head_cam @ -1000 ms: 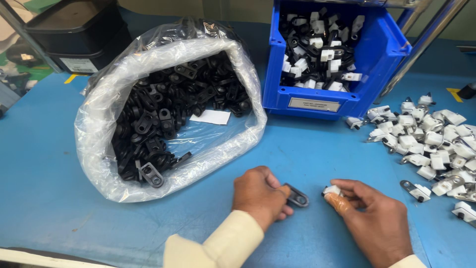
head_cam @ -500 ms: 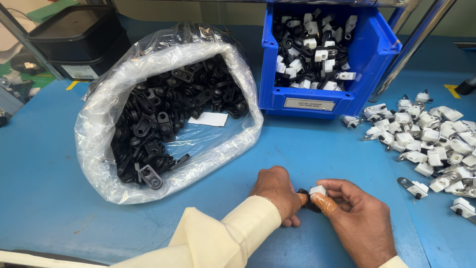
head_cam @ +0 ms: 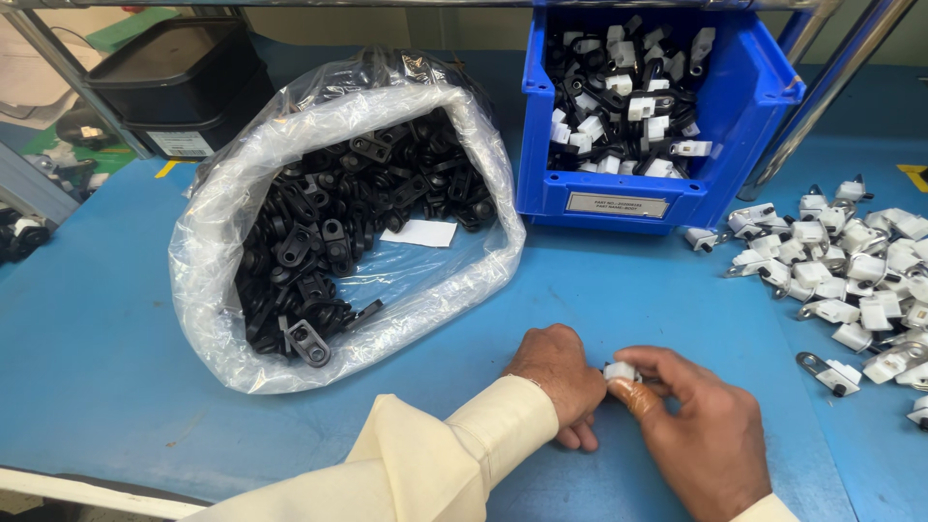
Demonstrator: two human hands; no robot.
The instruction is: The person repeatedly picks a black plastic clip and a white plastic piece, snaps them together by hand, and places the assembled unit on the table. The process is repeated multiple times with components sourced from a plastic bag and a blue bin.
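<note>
Low on the blue table [head_cam: 116,367] my two hands meet. My left hand [head_cam: 561,372], in a cream sleeve, is closed around a black plastic clip that is now almost fully hidden. My right hand [head_cam: 701,435] pinches a small white plastic cap [head_cam: 620,371] against the left hand's fingers. To the left lies an open clear plastic bag [head_cam: 222,242] full of black clips [head_cam: 329,232]. A heap of white-capped pieces [head_cam: 851,271] lies at the right.
A blue bin [head_cam: 754,106] at the back holds mixed black and white parts. A black tray [head_cam: 174,77] stands at the back left. A metal frame leg [head_cam: 822,97] slants down beside the bin. The table's front edge runs at the lower left.
My hands have come together: the black clip, visible in my left fingers a second ago, is now covered, and the white cap in my right hand is pressed up to it.
</note>
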